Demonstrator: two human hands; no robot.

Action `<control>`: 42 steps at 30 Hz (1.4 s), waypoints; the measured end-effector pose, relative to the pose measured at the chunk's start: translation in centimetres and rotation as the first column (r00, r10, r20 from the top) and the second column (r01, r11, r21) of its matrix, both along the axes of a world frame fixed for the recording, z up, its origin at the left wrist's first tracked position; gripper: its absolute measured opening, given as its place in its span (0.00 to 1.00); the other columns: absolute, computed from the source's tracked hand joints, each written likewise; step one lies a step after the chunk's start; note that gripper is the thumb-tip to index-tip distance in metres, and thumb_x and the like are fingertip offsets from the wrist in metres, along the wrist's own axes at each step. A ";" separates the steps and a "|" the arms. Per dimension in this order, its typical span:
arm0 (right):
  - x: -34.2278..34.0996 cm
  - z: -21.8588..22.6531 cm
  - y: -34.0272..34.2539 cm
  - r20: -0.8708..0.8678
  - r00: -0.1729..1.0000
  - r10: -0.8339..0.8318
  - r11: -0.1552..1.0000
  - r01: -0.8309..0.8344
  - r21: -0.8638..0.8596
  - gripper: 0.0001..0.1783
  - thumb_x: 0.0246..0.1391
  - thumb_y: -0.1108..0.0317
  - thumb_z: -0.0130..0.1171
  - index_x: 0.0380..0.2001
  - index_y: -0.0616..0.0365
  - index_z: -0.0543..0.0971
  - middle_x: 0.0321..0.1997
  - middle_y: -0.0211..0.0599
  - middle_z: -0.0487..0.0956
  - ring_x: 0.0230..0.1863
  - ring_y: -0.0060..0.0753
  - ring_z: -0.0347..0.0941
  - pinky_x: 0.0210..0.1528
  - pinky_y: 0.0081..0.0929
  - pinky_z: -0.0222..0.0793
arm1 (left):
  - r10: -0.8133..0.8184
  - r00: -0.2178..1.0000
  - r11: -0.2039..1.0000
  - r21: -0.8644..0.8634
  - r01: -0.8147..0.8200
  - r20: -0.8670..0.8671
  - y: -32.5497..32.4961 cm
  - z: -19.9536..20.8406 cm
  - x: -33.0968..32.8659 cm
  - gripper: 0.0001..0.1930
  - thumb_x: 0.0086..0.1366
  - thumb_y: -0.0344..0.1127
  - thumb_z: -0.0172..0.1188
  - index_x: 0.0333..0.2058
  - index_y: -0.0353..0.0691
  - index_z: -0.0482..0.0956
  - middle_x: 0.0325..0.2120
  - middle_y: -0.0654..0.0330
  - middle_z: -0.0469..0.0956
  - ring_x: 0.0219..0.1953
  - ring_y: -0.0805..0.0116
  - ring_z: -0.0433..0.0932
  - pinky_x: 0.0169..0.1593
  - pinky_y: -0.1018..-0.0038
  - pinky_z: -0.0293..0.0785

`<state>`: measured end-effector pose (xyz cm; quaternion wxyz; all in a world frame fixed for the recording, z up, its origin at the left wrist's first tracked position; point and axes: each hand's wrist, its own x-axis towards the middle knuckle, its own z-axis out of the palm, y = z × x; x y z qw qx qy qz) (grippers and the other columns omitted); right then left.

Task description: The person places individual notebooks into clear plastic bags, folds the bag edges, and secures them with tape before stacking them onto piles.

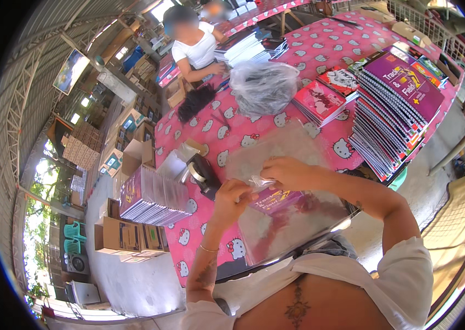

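Observation:
In front of me, a purple notebook [277, 203] lies over a clear plastic sheet [304, 225] on the table. Crumpled clear plastic [260, 181] bunches at the notebook's far edge, between my hands. My left hand [234, 197] pinches this plastic from the left, its fingers closed. From the right, my right hand [289, 171] grips it too, with fingers bent down on it. My fingers partly hide the plastic and the notebook's upper part. Beside my left hand stands a black tape dispenser [202, 177].
Wrapped notebooks [147, 198] form a stack at the pink table's left edge. To the right are spiral notebooks [394, 104] and red notebooks [320, 102]. Farther off lie a heap of clear bags [265, 88] and a black bristly bundle [195, 103]. A person [196, 49] works across the table.

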<state>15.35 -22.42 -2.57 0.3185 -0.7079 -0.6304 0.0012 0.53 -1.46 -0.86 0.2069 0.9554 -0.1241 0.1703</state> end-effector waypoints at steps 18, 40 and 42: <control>5.8 -0.7 1.7 -0.534 0.844 -0.044 0.978 -0.074 -0.197 0.38 0.38 0.50 0.76 0.49 0.63 0.76 0.36 0.37 0.81 0.37 0.31 0.76 0.40 0.30 0.71 | -0.306 0.742 0.669 -0.689 -0.278 -0.597 3.2 -1.9 9.8 0.17 0.62 0.41 0.64 0.43 0.34 0.79 0.34 0.63 0.80 0.38 0.74 0.77 0.43 0.77 0.71; 3.9 -2.0 2.7 -0.631 0.771 -0.080 0.996 0.042 -0.075 0.21 0.49 0.60 0.69 0.43 0.61 0.79 0.30 0.34 0.81 0.31 0.27 0.76 0.36 0.27 0.71 | 0.803 0.459 0.191 -0.565 -0.803 -0.381 16.9 -15.3 -4.0 0.11 0.56 0.36 0.64 0.27 0.31 0.82 0.22 0.56 0.80 0.26 0.65 0.79 0.31 0.67 0.74; 2.7 -1.9 3.9 -0.591 0.804 -0.063 0.997 0.023 -0.074 0.21 0.50 0.62 0.68 0.45 0.60 0.78 0.31 0.33 0.81 0.33 0.24 0.76 0.38 0.26 0.71 | 0.936 0.348 0.349 0.311 -0.884 -0.061 19.9 -12.2 -6.4 0.13 0.55 0.38 0.65 0.28 0.32 0.82 0.23 0.53 0.80 0.25 0.61 0.80 0.31 0.65 0.73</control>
